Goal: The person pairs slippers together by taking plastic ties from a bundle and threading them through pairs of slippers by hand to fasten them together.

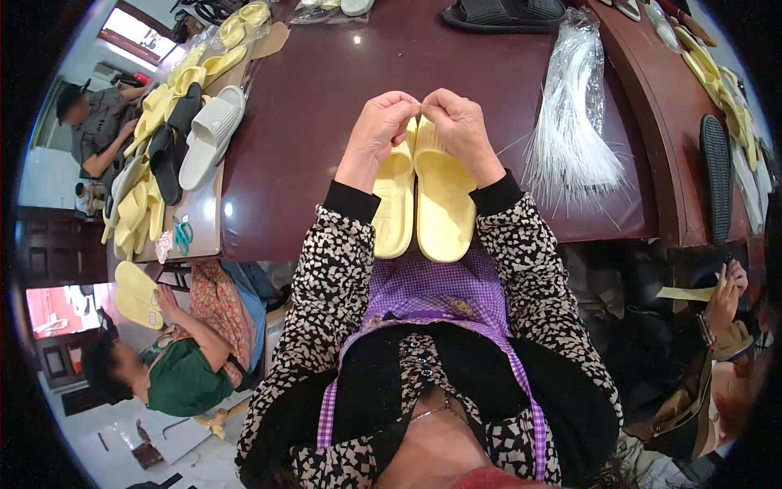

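A pair of yellow slide slippers lies side by side at the table's near edge, the left slipper [393, 213] and the right slipper [445, 213], with their heels toward me. Over their toe ends, my left hand [381, 129] and my right hand [459, 130] meet, both closed in a pinch with fingertips almost touching. Whatever sits between the fingertips is too small to make out. The hands partly cover the straps. Right of them lies a bundle of thin white plastic strands [570, 138], partly inside a clear bag.
Yellow, black and white slippers [213, 134] are heaped at the left, near teal scissors [184, 235]. A black slipper [503, 15] lies at the far edge. On the right ledge are a black sole [716, 175] and yellow slippers [721, 90]. Other people sit at left and right.
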{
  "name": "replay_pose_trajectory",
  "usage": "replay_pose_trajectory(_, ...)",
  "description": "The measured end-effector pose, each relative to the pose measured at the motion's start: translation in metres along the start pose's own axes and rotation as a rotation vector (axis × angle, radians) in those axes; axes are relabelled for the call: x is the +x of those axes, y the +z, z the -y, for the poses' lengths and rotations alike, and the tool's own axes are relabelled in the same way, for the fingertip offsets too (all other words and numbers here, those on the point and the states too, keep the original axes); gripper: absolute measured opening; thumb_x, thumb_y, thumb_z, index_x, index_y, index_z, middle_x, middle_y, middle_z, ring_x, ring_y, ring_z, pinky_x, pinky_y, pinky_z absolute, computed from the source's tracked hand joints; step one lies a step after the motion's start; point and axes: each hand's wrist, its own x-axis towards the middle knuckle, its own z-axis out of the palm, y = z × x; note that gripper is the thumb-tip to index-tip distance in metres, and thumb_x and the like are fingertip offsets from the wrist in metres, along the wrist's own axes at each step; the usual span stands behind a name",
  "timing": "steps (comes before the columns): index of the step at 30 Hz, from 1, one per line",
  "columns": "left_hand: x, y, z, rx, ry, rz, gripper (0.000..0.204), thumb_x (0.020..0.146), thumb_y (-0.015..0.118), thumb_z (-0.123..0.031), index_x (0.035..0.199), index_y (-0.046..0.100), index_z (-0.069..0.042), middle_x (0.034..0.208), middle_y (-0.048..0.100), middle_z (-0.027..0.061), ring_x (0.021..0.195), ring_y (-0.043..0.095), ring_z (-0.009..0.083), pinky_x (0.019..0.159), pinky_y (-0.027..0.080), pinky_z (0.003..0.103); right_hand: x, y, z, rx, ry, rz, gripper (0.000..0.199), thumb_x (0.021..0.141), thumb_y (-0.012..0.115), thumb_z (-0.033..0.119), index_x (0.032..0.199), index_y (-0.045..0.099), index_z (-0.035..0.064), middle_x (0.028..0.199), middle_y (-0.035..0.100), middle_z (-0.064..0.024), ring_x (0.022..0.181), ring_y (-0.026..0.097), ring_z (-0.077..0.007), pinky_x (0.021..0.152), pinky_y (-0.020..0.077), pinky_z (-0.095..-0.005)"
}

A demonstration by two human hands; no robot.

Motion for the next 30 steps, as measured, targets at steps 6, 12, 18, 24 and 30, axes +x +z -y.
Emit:
replay_pose_trajectory(6,-0.002,0.0,0.005,-0.04,0.137,-0.095,0.005,0.084,0.06,-0.006,0.088,0.062,-0.004,0.069,0.058,-0.0015,0.05,0.048,0.0037,0.043,0.038,0.018,0.007,0.003,0.001,-0.014,-0.005,-0.091,0.005,0.081,0.061,0.005,0.083,0.064,0.0008,0.066,0.063,-0.0099,0.057,0.061,-0.0145,0.054,0.0468,-0.0283)
replay_pose_trajectory(12,-0.032,-0.027,-0.004,0.134,0.479,-0.39,0.021,0.086,0.059,-0.008,0.104,0.06,0.002,0.09,0.062,0.0048,0.07,0.058,0.0102,0.061,0.047,0.021,-0.016,-0.036,0.021,-0.299,-0.263,-0.294,0.012,0.084,0.06,0.001,0.095,0.063,-0.002,0.081,0.066,-0.0097,0.068,0.062,-0.0154,0.062,0.0495,-0.0264)
replay_pose_trajectory(18,-0.032,-0.09,0.037,0.198,0.406,-0.666,0.022,0.085,0.058,-0.007,0.105,0.059,0.002,0.086,0.06,0.0052,0.066,0.056,0.01,0.058,0.047,0.021,-0.086,-0.022,0.023,-0.424,0.026,0.134,0.037,0.085,0.056,0.01,0.121,0.049,0.0039,0.08,0.065,-0.0148,0.071,0.066,-0.0279,0.064,0.0527,-0.0358)
replay_pose_trajectory(24,-0.032,-0.095,0.071,0.262,0.41,-0.63,0.019,0.087,0.054,-0.006,0.104,0.056,0.002,0.081,0.058,0.0038,0.062,0.052,0.008,0.055,0.044,0.02,-0.068,0.008,0.01,-0.657,0.121,0.289,0.044,0.085,0.052,0.011,0.128,0.039,0.0055,0.068,0.062,-0.0125,0.061,0.063,-0.0284,0.057,0.0498,-0.0405)
replay_pose_trajectory(30,-0.04,-0.081,0.064,0.273,0.445,-0.612,0.017,0.089,0.05,-0.005,0.104,0.056,0.003,0.08,0.058,0.0039,0.06,0.051,0.0068,0.054,0.044,0.02,-0.06,-0.008,0.008,-0.691,0.243,0.365,0.037,0.087,0.05,0.012,0.122,0.042,0.0037,0.062,0.057,-0.0092,0.056,0.059,-0.0237,0.047,0.0464,-0.0362)
